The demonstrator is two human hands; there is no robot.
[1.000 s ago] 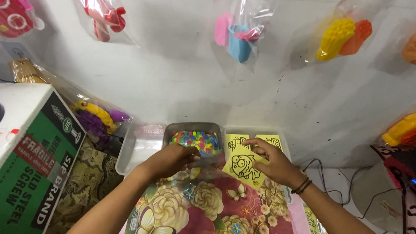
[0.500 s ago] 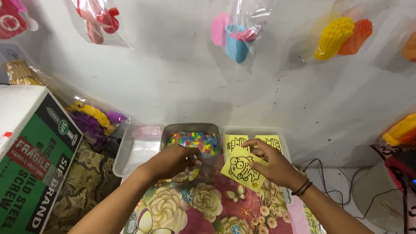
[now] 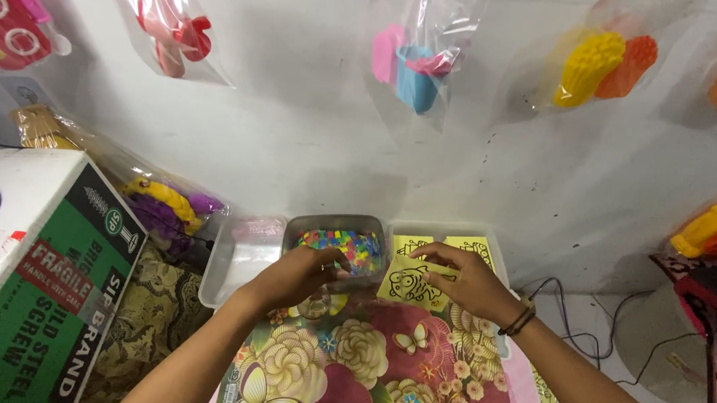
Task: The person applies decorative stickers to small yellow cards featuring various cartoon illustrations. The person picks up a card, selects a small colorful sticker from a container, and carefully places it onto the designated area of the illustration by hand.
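A: Head view shows both hands over a flowered board (image 3: pixel 379 374). The left hand (image 3: pixel 297 275) is at the near edge of a small grey tray of coloured beads (image 3: pixel 342 247). The tray sits at 12 o'clock from the board.

B: Is the left hand holding something?

A: The fingers are curled together toward the tray rim, but the tips are hidden, so I cannot tell if a bead is pinched between them.

B: And the right hand?

A: The right hand (image 3: pixel 463 278) lies on a yellow sheet with a black drawing (image 3: pixel 416 281), at 1 o'clock from the board. The fingers are spread apart and press flat on the sheet; nothing is clamped in them.

B: What else is around?

A: A clear plastic tray (image 3: pixel 239 260) is at 9 o'clock from the bead tray, and a green and white cardboard box (image 3: pixel 36 287) stands at far left. Toys in plastic bags (image 3: pixel 425 57) hang on the white wall above.

B: Which step is it, in your opinion?

A: I judge it is the picking of beads, while the other hand steadies the pattern sheet.

B: What does the next move need?

A: I think a fine pinch on one small bead, and the sheet must stay flat, because the beads are tiny and lie close together.
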